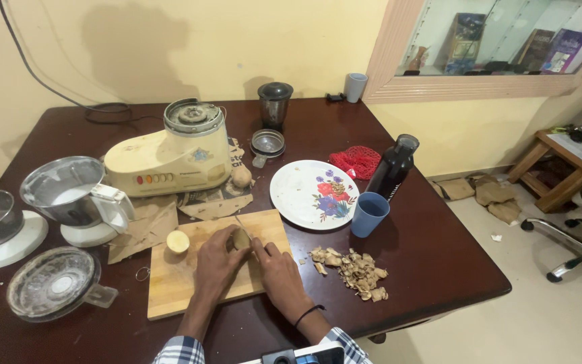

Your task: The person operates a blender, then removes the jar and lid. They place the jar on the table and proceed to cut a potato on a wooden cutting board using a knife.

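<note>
Potato piece [240, 238] half-hidden between fingers [227, 237]

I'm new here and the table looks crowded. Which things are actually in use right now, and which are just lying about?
In use:
left hand
right hand
potato piece between them
knife
cutting board
cut half
peels

Lying about:
mixer
steel jars
flowered plate
blue cup
black bottle
red mesh bag

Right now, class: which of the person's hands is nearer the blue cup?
Right. The right hand lies just left of and below the blue cup; the left hand is farther left.
</note>
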